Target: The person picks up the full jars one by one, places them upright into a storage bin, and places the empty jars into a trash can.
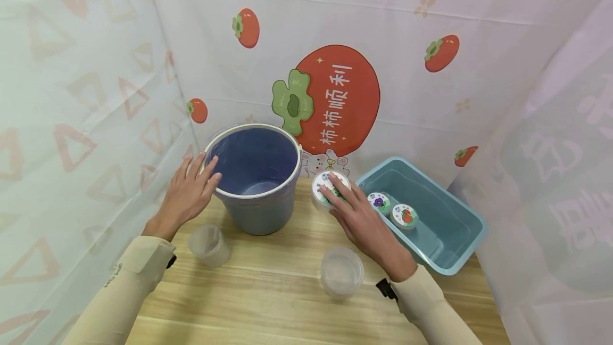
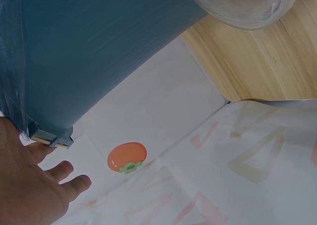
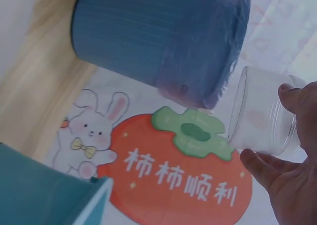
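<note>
My right hand [image 1: 364,222] grips a clear plastic jar [image 3: 260,108] with a printed white lid, thumb and fingers around its side. The jar is in the air between the bucket and the teal tub [image 1: 442,209]. My left hand [image 1: 189,190] lies at the left rim of the blue bucket [image 1: 261,214], fingers spread. In the left wrist view, its fingers [image 2: 77,185] extend beside the rim's clip [image 2: 52,136]. A plastic liner [image 3: 198,51] folds over the bucket's upper wall. The bucket stands upright.
Two lidded jars, one with a purple flower [image 1: 379,203] and one with a red flower [image 1: 404,216], sit in the tub. Two clear cups [image 1: 209,246] stand on the wooden table [image 1: 258,302], one left, one right. Printed cloth walls [image 1: 215,31] enclose the table.
</note>
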Demonstrator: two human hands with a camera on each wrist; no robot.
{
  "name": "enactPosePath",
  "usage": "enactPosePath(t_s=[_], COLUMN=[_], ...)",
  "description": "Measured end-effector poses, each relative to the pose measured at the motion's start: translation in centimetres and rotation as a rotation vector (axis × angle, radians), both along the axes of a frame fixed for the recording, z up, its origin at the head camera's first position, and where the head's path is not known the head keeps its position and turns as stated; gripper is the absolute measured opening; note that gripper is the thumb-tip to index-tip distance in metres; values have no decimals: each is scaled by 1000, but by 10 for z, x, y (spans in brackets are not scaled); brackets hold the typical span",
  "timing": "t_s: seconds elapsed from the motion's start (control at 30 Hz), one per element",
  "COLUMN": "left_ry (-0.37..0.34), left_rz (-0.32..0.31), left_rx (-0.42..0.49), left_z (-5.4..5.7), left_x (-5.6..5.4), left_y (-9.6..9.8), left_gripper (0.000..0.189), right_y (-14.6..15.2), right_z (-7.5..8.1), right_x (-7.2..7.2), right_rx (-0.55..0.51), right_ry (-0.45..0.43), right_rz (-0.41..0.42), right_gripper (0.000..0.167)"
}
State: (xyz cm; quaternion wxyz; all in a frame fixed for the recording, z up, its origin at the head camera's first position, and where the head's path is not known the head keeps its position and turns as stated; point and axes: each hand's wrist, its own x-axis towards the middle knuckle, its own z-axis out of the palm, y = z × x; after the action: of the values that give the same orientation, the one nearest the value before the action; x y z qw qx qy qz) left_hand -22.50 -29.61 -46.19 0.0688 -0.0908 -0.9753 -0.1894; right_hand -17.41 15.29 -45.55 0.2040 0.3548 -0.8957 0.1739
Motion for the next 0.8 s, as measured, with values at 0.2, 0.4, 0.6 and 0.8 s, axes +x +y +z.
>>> enactPosePath(t_s=[0.2, 0.4, 0.6, 0.8], left_ry=[6, 11, -1, -9], left_rz=[-2, -1, -1, -1], left_rx=[-3, -5, -7, -10], left_z=[-1, -1, -2, -3], left_x=[-1, 0, 0, -2], left_y=[0, 1, 1, -2], left_gripper=[66, 65, 66, 68], right_y=[-20, -40, -61, -81], right_z=[22, 42, 53, 60], right_x=[-25, -44, -61, -72], right_rx=[-24, -19, 11, 51], right_ry=[41, 69, 70, 27], right_rz=[45, 72, 67, 58], right_gripper=[69, 68, 66, 65])
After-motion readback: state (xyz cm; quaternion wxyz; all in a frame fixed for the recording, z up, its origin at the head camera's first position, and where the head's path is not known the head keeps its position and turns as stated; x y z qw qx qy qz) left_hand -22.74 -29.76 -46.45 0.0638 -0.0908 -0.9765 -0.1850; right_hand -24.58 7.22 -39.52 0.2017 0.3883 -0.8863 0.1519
